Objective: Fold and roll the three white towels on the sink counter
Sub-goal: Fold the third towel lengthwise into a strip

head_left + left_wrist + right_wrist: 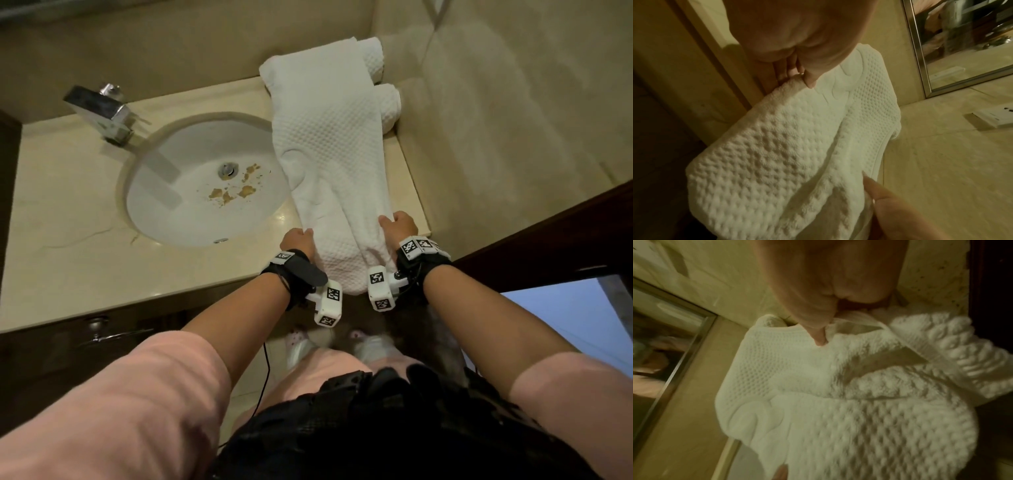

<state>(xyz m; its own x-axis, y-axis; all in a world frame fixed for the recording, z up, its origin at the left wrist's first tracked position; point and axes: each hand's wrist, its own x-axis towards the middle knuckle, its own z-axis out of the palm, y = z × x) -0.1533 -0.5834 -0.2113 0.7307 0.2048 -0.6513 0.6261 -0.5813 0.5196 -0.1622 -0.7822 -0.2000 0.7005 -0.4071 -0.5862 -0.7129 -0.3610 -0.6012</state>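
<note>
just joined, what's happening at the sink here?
A person is working on a long white waffle towel laid lengthwise on the sink counter, right of the basin. The left hand and right hand each grip a side of its near end, which hangs over the counter edge. Two rolled towels already sit against the wall behind it, so this looks like the third.

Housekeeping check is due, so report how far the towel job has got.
Done: two rolled white waffle towels lie against the wall at the counter's far right corner. In hand: the third white waffle towel, folded into a long strip on the beige stone counter, its near end hanging over the front edge in the grip of the left hand and right hand. Left: rolling this strip.
</note>
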